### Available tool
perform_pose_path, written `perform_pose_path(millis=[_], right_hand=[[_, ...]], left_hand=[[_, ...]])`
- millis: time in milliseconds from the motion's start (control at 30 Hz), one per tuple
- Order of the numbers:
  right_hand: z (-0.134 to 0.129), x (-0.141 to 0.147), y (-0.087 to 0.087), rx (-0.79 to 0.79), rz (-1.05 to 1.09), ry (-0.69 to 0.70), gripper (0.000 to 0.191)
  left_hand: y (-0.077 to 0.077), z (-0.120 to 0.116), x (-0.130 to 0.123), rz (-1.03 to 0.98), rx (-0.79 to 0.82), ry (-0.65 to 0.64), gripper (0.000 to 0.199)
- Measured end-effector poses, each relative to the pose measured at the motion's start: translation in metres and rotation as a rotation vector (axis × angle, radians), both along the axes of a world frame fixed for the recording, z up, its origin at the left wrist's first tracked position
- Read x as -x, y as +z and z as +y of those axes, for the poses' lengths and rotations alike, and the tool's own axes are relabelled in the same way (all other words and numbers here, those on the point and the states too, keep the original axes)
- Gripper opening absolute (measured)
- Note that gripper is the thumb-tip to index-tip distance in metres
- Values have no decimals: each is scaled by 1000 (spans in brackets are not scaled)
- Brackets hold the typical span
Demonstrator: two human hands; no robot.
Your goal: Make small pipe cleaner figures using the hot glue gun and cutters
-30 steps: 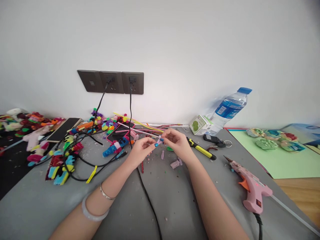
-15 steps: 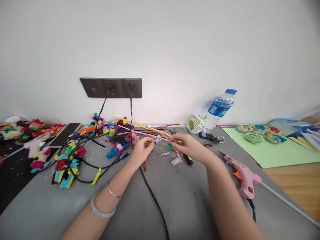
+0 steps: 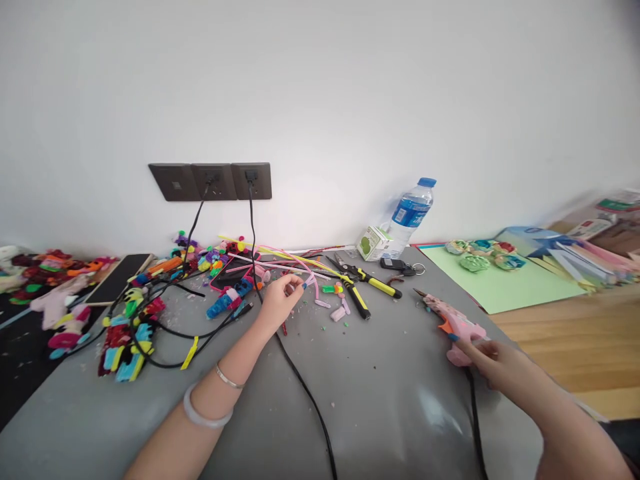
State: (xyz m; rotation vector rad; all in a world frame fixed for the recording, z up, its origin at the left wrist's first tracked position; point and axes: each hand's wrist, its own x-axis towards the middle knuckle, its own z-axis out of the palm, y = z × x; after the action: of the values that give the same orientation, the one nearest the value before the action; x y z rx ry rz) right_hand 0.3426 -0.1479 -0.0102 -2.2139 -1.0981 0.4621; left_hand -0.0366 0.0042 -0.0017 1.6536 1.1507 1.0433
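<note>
My left hand (image 3: 285,297) is pinched on a short lilac pipe cleaner piece (image 3: 310,280) above the middle of the table. On the right, my right hand (image 3: 495,363) has its thumb and fingers at the handle of a pink glue gun (image 3: 466,329), which lies with its nozzle pointing to the far left. The fingers beneath the handle are partly hidden. Just right of my left hand lie several lilac pieces (image 3: 339,313) and a small green and orange piece (image 3: 332,289). Pliers with yellow and black handles (image 3: 383,285) rest behind them.
Black cables (image 3: 305,380) run from the wall sockets (image 3: 210,182) across the grey table. Colourful pipe cleaner figures (image 3: 127,340) and a phone (image 3: 119,279) lie left. A water bottle (image 3: 411,215), small box (image 3: 374,243) and car key (image 3: 397,265) stand or lie behind; green paper (image 3: 520,285) holds paper flowers.
My right hand has moved from beside my left hand to the glue gun's handle on the right. My left hand still pinches the lilac piece. The view has turned slightly right.
</note>
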Motion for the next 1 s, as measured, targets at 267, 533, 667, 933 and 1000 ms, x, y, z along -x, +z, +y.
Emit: perform_pose_path(millis=[267, 533, 667, 933, 1000], right_hand=[[0, 16, 5, 73, 205, -167, 32], [17, 85, 15, -511, 794, -72, 30], [25, 132, 16, -481, 881, 185, 29], [31, 178, -2, -418, 927, 455, 42], [30, 178, -5, -401, 888, 474, 43]], left_hand=[[-3, 1, 0, -27, 24, 21, 17], [-1, -1, 0, 6, -13, 4, 13], [2, -4, -1, 62, -87, 8, 8], [1, -5, -1, 84, -167, 6, 8], [1, -6, -2, 86, -191, -9, 8]])
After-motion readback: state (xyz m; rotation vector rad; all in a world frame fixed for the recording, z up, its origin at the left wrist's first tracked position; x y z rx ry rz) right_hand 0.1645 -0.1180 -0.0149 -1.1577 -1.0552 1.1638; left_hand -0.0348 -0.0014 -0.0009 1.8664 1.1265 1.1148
